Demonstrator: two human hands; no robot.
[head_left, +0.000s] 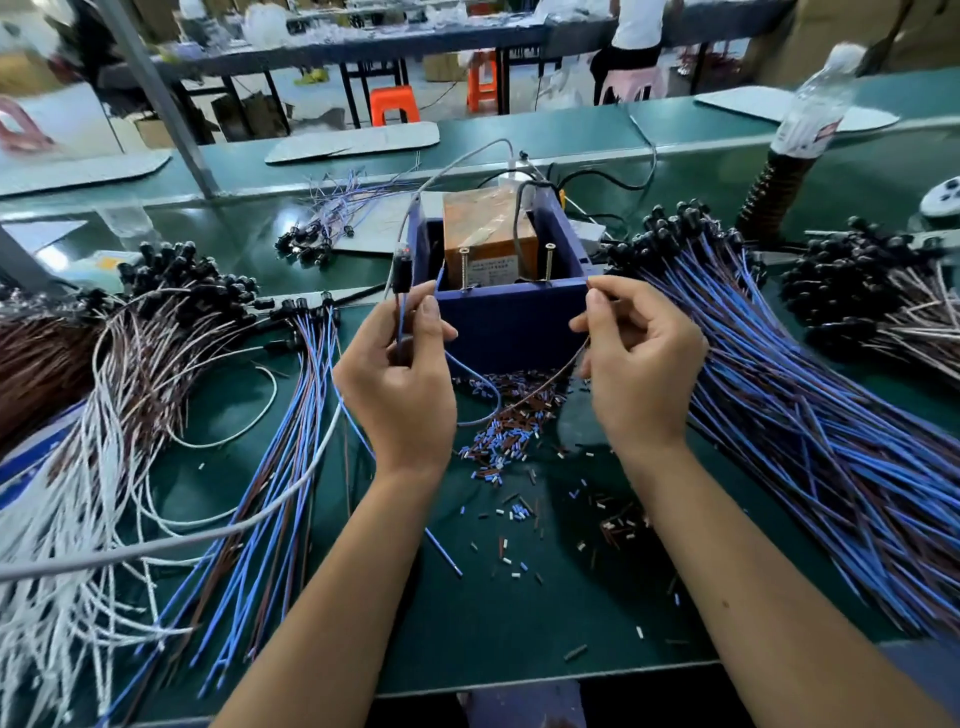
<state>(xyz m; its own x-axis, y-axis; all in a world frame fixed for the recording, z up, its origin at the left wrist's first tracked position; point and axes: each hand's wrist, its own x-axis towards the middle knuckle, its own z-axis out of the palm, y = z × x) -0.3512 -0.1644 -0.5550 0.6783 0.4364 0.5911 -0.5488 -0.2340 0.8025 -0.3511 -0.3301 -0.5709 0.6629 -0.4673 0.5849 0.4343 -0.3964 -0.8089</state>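
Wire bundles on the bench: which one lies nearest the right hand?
The big, mostly blue bundle, fanned out just beside the right hand. The other bundles lie farther off across the bench.

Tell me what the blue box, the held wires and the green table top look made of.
Blue box: likely plastic, matte, uniform colour, thick walls. Blue wire in the left hand, brown wire in the right hand: flexible plastic insulation, probably; they curve loosely. Green table top: smooth, slightly glossy, perhaps rubber or vinyl.
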